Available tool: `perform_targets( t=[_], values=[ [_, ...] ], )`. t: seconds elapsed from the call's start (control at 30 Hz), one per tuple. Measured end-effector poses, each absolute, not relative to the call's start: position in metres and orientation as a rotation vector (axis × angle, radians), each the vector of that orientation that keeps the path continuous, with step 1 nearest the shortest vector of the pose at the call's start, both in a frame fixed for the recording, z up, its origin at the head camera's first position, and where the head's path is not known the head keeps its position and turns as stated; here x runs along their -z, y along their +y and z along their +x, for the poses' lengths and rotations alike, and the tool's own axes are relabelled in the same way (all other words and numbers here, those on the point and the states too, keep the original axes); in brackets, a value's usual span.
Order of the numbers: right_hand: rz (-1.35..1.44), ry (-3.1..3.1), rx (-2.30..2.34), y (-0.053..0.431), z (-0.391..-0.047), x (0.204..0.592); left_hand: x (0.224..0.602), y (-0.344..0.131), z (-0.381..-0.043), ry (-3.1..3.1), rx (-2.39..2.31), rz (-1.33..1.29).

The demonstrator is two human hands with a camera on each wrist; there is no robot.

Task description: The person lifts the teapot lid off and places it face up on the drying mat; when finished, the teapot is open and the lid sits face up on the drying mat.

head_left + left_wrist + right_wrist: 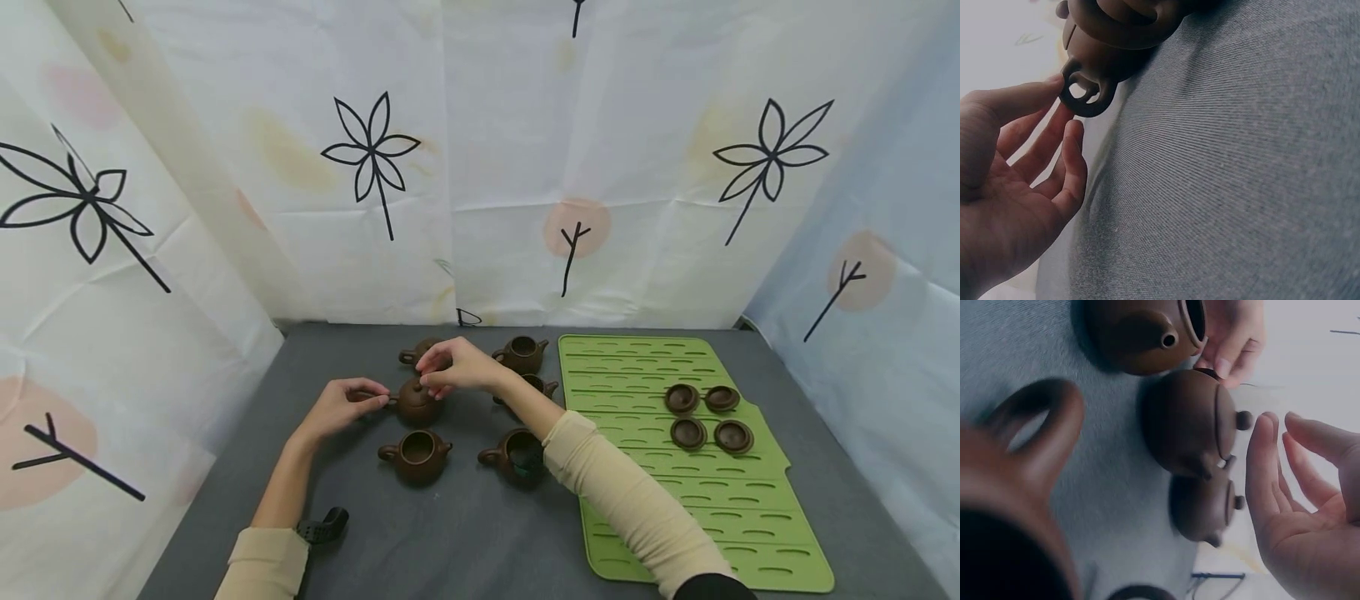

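My left hand (341, 408) pinches the loop handle (1090, 103) of a brown lidded teapot (417, 406), thumb against its side. The teapot stands on the grey cloth in the left row. Over its lid hovers my right hand (467, 367). In the right wrist view, thumb and fingertips are a little apart from the round lid knob (1244, 420), with nothing between them. Behind it stands another lidded teapot (1200, 506), partly hidden by my right hand in the head view. A lidless teapot (417, 456) stands in front.
To the right, lidless teapots (521, 354) form a second row, partly covered by my right forearm. A green ridged mat (697, 533) lies further right, bearing several round brown lids (688, 433). Patterned white curtains (510, 167) close off the back and sides.
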State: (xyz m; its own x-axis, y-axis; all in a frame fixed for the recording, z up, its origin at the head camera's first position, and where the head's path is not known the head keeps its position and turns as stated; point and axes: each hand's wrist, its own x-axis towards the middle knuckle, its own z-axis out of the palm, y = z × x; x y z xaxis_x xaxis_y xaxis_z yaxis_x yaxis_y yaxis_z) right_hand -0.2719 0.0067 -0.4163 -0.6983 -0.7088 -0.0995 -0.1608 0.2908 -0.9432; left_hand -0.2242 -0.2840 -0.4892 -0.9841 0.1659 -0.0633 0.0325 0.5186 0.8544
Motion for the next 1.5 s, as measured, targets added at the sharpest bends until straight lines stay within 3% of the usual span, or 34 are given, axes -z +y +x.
perform_targets(
  t=[0.47,0.8,1.13,1.5],
  values=[
    [-0.723,2.153,1.346,-0.013,-0.277,0.437,0.492,-0.283,-0.227,2.553,-1.513,0.146],
    [-0.772,2.185,1.387,-0.002,-0.273,0.426,0.495,-0.284,-0.227,2.545,-1.520,0.148],
    [-0.760,2.136,1.529,0.048,-0.270,0.392,0.495,-0.287,-0.225,2.522,-1.547,0.160],
    [-0.671,2.227,1.572,0.143,-0.261,0.362,0.494,-0.287,-0.225,2.514,-1.543,0.170]
  ],
)
